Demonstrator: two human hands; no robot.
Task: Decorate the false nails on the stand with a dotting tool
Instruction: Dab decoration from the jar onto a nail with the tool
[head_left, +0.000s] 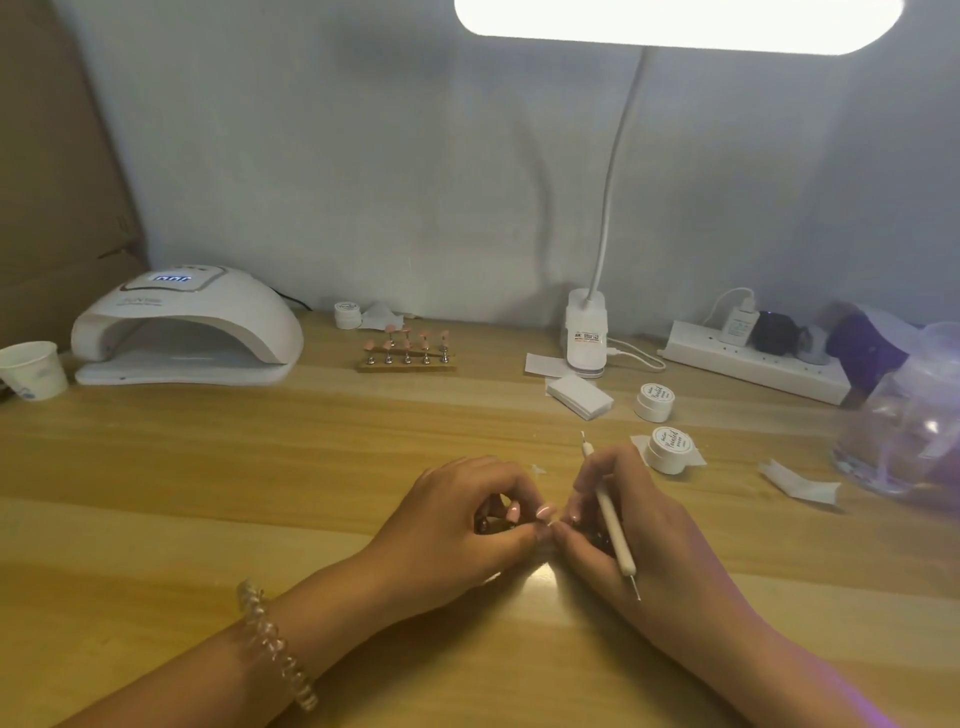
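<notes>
While the stand is sitting at the far edge of the counter, its false nails are standing on their pegs in two rows, with neither hand touching them. The stand's long axis is running 9-to-3. From the hands it is lying at about 11 o'clock, well apart, and the left hand is sitting nearer to it.

The dotting tool is lying across the right hand, with its axis running 11-to-5 and both tips showing free. The right hand's fingers are curling round the shaft, clamped on it. The left hand's fingers are curling too, meeting the right fingertips over a small dark item; I cannot tell what it is. Judgement: the tool is going to need carrying forward toward 11 o'clock. A gel pot is waiting near, at 1 o'clock.
</notes>
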